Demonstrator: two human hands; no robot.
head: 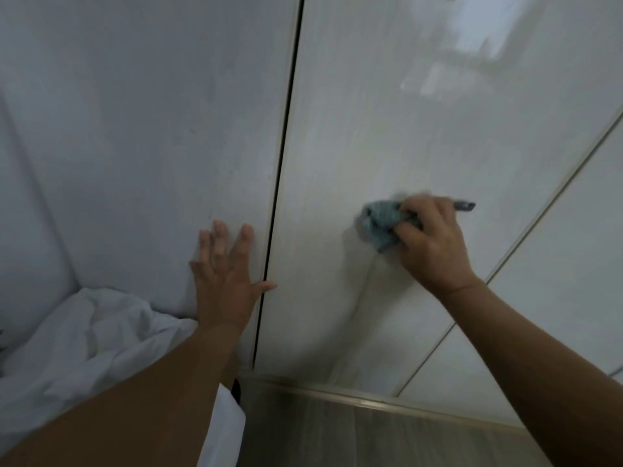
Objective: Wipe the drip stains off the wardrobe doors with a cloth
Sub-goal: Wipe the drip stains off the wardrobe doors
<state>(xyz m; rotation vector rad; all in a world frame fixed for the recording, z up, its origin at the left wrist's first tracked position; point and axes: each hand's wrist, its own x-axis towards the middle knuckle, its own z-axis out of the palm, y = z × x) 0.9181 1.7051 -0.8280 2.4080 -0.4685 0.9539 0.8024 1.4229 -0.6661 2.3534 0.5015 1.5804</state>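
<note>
At lower centre-left of the frame, the left hand (pixel 224 274) lies flat with fingers spread on the pale left wardrobe door (pixel 151 129) and holds nothing. Right of centre, the right hand (pixel 428 244) grips a bunched blue-grey cloth (pixel 381 227) against the pale middle wardrobe door (pixel 371 112). A faint drip streak (pixel 362 298) runs down below the cloth. Strokes should follow it downward under steady pressure.

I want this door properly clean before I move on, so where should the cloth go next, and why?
Probably drag the cloth down the door. A faint drip streak runs down from just below it, and the right hand grips the cloth at its top.
</note>
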